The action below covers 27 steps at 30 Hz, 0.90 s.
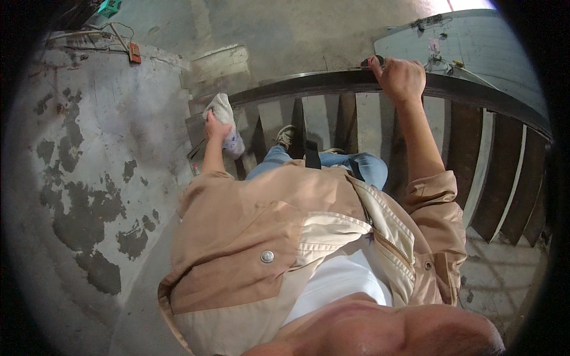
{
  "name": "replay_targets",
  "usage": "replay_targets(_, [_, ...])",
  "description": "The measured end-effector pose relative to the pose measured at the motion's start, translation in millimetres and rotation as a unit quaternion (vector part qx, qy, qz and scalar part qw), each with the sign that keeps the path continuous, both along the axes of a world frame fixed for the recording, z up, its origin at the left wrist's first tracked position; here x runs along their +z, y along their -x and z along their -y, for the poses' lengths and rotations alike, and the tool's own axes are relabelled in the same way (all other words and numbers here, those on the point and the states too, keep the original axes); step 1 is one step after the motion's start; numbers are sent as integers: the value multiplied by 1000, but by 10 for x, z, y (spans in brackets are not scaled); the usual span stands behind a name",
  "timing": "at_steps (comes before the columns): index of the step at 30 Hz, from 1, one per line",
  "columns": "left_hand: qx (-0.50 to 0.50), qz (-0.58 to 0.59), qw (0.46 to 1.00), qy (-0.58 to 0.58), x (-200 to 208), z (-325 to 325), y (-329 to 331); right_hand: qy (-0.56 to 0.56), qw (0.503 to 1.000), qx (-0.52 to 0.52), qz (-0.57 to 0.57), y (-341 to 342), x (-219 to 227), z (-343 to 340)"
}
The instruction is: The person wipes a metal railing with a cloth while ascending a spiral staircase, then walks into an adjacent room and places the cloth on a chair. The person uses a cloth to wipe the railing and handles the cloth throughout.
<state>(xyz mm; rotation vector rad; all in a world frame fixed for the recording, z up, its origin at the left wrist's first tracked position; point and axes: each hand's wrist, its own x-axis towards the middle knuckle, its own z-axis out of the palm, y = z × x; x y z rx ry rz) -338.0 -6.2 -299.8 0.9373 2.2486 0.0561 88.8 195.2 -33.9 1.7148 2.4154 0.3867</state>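
My left hand (218, 127) is closed around a crumpled whitish cloth (222, 107), whose lower end shows bluish-purple marks. It is held out to the left, beside the end of a long dark beam (332, 83) that looks curved in this view. My right hand (402, 79) reaches forward over that beam, its fingers curled in a fist. From beside its thumb sticks out a small black object with a red part (374, 61); the rest of it is hidden in the grip, and its kind cannot be made out.
Dark slats (469, 136) with pale gaps run below the beam. My shoe (285, 135) shows among them. A peeling, patched wall (101, 178) stands on the left, with an orange-red box (135, 53) and a cable at its top. A pale blue-grey panel (475, 44) is at far right.
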Motion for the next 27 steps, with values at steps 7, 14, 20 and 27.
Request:
replay_targets(7, [-109,95,943,-300,342,-527,-520,-48,998,27,1,-63,-150,-35])
replay_targets(14, [-350,171,916,-94,963,-1375,-988,-45,997,52,-22,-62,-7,-196])
replay_targets(20, [-336,139,925,-107,706,-1309,-930,-38,999,25,15,-11,-122,-156])
replay_targets(27, [-331,64,933,-129,664,-1233,-994,-78,994,-24,-70,106,-193,-147])
